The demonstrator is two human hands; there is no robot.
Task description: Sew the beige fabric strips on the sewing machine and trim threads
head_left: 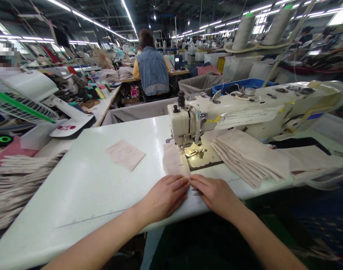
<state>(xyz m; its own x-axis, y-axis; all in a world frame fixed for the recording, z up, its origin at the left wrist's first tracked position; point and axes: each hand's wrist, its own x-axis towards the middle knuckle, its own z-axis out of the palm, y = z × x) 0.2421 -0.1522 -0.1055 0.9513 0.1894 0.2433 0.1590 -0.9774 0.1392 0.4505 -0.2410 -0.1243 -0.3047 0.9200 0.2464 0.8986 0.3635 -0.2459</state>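
A beige fabric piece with a small sewn-on tab lies flat on the table, its right edge beside the presser foot of a sewing machine. My left hand rests on its near end, fingers together and closed on the edge. Fingertips of my right hand pinch the near corner, touching the left fingertips. Under the right fingers show pointed metal tips, like thread snips, mostly hidden by the hand. Another beige piece lies flat to the left.
Folded beige pieces are stacked right of the needle, under the machine arm. A white fan and a fabric pile stand at the left. Behind the table are cloth bins and a seated person. Thread cones stand above.
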